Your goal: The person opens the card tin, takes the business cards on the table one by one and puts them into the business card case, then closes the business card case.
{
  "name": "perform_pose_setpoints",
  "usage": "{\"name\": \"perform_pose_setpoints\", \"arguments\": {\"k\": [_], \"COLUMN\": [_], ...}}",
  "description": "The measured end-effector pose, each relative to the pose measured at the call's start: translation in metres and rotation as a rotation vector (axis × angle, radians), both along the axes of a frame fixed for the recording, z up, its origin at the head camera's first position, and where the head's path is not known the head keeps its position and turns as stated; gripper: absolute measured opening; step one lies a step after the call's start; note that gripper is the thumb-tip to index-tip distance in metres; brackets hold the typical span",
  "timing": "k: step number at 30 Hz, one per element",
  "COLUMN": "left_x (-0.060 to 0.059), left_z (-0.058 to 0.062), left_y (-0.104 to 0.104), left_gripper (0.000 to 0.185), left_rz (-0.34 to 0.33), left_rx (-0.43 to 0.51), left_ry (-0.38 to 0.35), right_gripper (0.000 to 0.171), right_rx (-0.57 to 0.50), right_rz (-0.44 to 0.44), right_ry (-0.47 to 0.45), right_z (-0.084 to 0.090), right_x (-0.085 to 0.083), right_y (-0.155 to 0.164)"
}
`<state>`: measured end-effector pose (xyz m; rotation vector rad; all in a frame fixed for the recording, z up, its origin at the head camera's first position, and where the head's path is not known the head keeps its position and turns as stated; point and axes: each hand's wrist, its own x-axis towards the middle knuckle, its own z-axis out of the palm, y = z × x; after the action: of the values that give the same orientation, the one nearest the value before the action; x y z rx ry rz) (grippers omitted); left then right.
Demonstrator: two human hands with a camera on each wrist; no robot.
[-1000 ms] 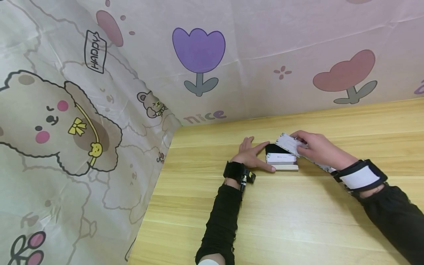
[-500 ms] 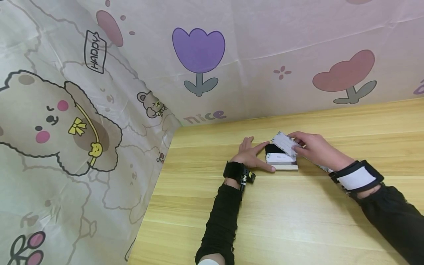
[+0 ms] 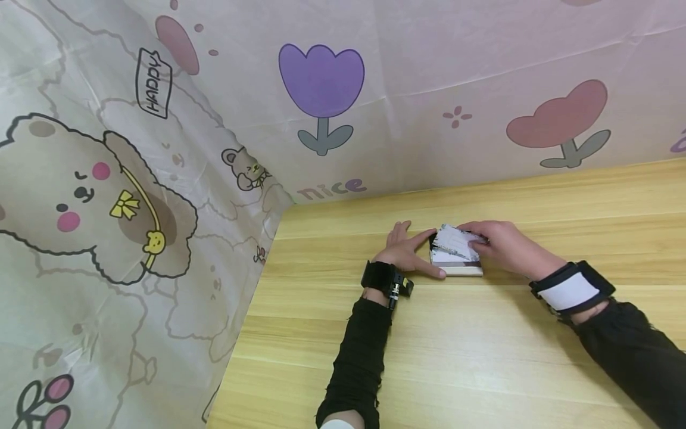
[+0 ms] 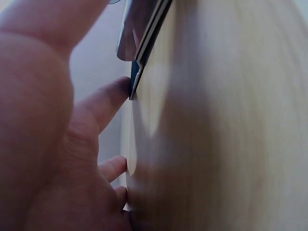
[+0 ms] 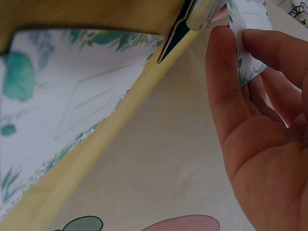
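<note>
On the wooden worktop [image 3: 482, 333] we see a small card case [image 3: 455, 262]; the left hand [image 3: 409, 250] steadies it with straight fingers, while the right hand [image 3: 495, 244] pinches a printed card [image 3: 452, 241] just above it.

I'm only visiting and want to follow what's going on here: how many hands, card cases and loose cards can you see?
Hands: 2, left hand touching the case, right hand
Card case: 1
Loose cards: 2, held card pinched by the right hand, flat card on the table
Total: 5
The cards inside the case can't be counted.
</note>
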<state>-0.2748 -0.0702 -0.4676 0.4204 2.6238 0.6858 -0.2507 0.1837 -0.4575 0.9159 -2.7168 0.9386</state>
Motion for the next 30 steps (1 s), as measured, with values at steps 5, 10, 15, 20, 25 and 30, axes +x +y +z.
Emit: {"name": "perform_pose_setpoints", "arguments": {"k": [5,10,15,20,25,30], "left_x": [-0.0005,-0.0002,0.0003,0.0009,0.0018,0.0025], "left_z": [-0.0003,-0.0003,0.0005,0.001,0.0017,0.0018], "left_y": [-0.0004,-0.001,-0.0005,0.0004,0.0007,0.0011], "left_gripper": [0.106,0.107,0.106,0.106,0.106,0.106], "left_rz": [0.0,0.007,0.004,-0.001,-0.003,0.004], "left_rx": [-0.002,0.002,-0.008,-0.014,0.007,0.009], "left_ry": [0.004,-0.001,0.003,0.011,0.009,0.009], "right_gripper": [0.038,0.04,0.04,0.036,0.036,0.037], "right_rx": [0.006,0.038,0.04,0.051,0.088,0.093], "right_rz": [0.006,0.018,0.009,0.004,0.018,0.023], "right_ry": [-0.008,-0.049,-0.033,-0.039,-0.034,-0.02], "right_z": [-0.0008,-0.0033,-0.0069,-0.0089,-0.0091,-0.0091], "right_x": [0.0003,0.0007,0.0016,0.0029,0.0044,0.0054], "right_y": [-0.0016,-0.0025,-0.0024,-0.0043,-0.006,-0.0053]}}
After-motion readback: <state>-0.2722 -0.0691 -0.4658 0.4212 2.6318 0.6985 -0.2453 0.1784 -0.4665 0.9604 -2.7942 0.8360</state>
